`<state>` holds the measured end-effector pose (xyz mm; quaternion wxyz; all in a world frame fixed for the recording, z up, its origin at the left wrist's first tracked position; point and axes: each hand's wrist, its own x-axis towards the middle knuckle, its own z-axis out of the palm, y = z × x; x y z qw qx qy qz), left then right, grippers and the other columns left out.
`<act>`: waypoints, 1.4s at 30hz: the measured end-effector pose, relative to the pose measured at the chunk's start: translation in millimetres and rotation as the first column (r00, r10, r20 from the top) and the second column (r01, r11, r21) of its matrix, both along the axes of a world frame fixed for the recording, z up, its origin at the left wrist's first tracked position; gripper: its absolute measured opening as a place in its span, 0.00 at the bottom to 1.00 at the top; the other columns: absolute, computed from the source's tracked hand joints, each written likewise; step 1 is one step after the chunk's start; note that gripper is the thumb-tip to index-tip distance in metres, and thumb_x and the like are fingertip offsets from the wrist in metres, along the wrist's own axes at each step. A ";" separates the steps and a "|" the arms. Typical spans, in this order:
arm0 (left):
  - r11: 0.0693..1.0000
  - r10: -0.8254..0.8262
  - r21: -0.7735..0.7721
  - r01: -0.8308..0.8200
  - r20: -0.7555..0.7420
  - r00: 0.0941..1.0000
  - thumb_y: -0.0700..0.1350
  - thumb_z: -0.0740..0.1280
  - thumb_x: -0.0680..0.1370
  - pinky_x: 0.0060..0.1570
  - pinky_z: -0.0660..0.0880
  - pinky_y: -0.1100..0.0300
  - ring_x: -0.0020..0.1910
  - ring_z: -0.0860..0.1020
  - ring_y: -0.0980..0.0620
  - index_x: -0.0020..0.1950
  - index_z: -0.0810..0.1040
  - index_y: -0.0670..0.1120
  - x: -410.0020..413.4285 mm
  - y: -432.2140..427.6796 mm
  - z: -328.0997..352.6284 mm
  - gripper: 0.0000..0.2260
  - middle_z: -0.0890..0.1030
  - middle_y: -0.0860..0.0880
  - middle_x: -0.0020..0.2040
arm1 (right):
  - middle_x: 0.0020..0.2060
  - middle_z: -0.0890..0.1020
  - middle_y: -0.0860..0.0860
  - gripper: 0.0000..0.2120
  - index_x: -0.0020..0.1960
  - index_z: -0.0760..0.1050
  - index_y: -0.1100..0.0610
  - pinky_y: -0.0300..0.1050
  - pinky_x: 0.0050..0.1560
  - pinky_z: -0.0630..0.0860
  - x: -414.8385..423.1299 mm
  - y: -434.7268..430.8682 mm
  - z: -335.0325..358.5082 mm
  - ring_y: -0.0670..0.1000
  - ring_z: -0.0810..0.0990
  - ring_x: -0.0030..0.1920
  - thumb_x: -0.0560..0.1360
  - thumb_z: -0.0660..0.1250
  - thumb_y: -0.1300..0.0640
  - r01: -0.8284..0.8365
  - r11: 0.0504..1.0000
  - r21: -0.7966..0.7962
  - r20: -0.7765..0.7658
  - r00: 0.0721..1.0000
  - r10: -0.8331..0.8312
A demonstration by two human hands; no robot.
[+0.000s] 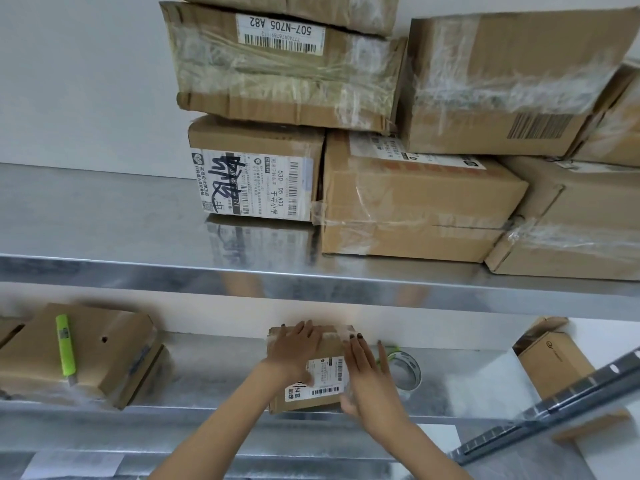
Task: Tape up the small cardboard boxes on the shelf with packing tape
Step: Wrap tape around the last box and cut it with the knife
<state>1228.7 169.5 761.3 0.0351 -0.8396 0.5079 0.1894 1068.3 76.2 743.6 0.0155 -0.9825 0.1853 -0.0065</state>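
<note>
A small cardboard box [323,396] with a white barcode label lies on the lower metal shelf [214,379], clear tape running across its top. My left hand [294,348] lies flat on the box's left half, fingers straight and pressing down. My right hand [363,372] lies along the box's right edge with straight fingers on the tape. A roll of clear packing tape [407,370] sits on the shelf just right of my right hand.
A taped box [104,351] with a green utility knife [66,346] on top sits at lower left. Another box [554,360] stands at lower right beside a slanted metal rail [554,407]. Several larger taped boxes [412,199] are stacked on the upper shelf.
</note>
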 end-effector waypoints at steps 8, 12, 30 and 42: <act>0.998 -0.061 -0.002 0.061 0.064 0.996 0.50 0.72 0.74 0.75 0.44 0.47 0.78 0.43 0.45 0.79 0.45 0.44 -11.4 9.9 -5.1 0.45 0.44 0.44 0.80 | 0.76 0.55 0.56 0.40 0.77 0.50 0.60 0.57 0.75 0.45 47.0 -25.5 40.3 0.56 0.48 0.77 0.73 0.69 0.54 -0.073 0.996 0.049 -0.348 0.934 0.085; 0.998 -0.053 -0.040 0.057 0.087 0.995 0.49 0.73 0.74 0.75 0.45 0.48 0.79 0.43 0.45 0.79 0.46 0.44 -17.5 14.8 -7.4 0.45 0.44 0.44 0.80 | 0.77 0.51 0.56 0.45 0.77 0.46 0.61 0.56 0.75 0.49 54.4 -29.3 36.5 0.56 0.49 0.77 0.72 0.72 0.56 -0.057 0.990 0.126 -0.390 0.915 0.103; 0.932 0.086 -0.363 -0.006 0.207 0.974 0.60 0.66 0.62 0.56 0.68 0.45 0.49 0.77 0.41 0.56 0.74 0.42 -25.0 39.3 -19.0 0.30 0.75 0.45 0.52 | 0.57 0.77 0.56 0.53 0.65 0.70 0.62 0.54 0.57 0.77 8.4 15.6 -6.8 0.56 0.71 0.59 0.46 0.80 0.40 -0.043 0.999 0.026 0.107 0.993 0.040; 0.996 -0.022 -0.080 0.032 0.121 0.992 0.67 0.70 0.67 0.72 0.44 0.36 0.78 0.43 0.40 0.79 0.47 0.45 -24.3 58.9 -24.9 0.52 0.43 0.39 0.79 | 0.60 0.70 0.56 0.47 0.60 0.68 0.60 0.47 0.62 0.70 -30.2 44.4 -45.0 0.56 0.74 0.60 0.44 0.84 0.58 -0.082 0.990 0.113 0.095 0.993 0.071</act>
